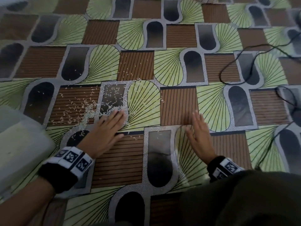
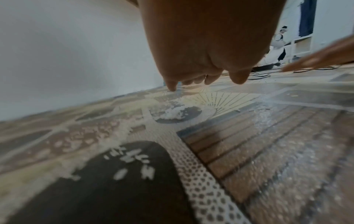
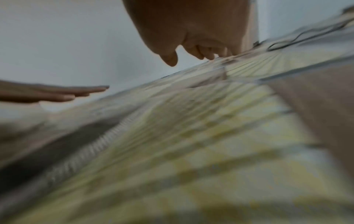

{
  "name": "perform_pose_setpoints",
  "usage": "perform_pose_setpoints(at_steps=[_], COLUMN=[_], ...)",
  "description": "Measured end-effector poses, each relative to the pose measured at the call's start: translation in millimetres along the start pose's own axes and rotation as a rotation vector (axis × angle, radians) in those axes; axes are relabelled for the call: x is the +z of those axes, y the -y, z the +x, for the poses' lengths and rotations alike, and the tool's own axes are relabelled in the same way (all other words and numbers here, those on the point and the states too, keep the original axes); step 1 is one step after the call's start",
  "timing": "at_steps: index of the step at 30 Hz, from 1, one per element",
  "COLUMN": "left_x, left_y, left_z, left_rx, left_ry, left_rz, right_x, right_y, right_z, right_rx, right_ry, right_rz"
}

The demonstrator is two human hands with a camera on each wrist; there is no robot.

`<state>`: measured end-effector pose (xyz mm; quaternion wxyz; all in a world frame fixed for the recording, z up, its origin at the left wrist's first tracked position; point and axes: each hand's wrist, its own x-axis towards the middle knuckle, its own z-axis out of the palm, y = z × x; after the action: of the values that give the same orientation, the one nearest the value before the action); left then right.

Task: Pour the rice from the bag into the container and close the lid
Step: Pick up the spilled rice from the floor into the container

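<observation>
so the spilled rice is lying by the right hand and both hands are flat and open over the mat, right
Not quite: the spilled rice lies by the left hand, not the right hand. The head view shows grains scattered around the left fingertips. The rest holds: both hands are flat and open over the mat.

No readable text; the wristbands [image 1: 73,158] bear only black-and-white marker patterns.

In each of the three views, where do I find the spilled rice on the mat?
Head: spilled rice left of centre, at the left hand fingertips.
Left wrist: heap at centre, below the fingers, with loose grains in the foreground.
Right wrist: not discernible; too blurred.
Shared landmark: patterned mat.
</observation>
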<state>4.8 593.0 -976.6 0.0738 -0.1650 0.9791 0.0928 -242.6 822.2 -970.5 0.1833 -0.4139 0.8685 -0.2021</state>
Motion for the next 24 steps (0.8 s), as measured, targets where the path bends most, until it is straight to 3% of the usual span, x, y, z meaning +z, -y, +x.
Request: perform_pose_setpoints(at_steps=[3, 6, 8, 14, 20, 24], left_x=[15, 27, 26, 23, 24, 24], left_y=[4, 9, 13, 24, 24, 27], left_z=[12, 14, 15, 14, 12, 9], left_rx=[-0.046, -0.063, -0.091, -0.159, -0.148, -0.163], left_ry=[0.036, 0.053, 0.096, 0.104, 0.086, 0.057], left_rz=[-0.054, -0.026, -0.025, -0.015, -0.002, -0.078], right_x=[-9, 9, 23, 40, 49, 63], right_y=[-37, -52, -48, -14, 30, 64], right_z=[-38, -76, -86, -53, -14, 12], right_rx=[0.108, 0.094, 0.083, -0.064, -0.237, -0.382], right_ry=[0.107, 0.263, 0.260, 0.220, 0.315, 0.395], right_rz=[-0.154, -0.308, -0.347, -0.374, -0.318, -0.417])
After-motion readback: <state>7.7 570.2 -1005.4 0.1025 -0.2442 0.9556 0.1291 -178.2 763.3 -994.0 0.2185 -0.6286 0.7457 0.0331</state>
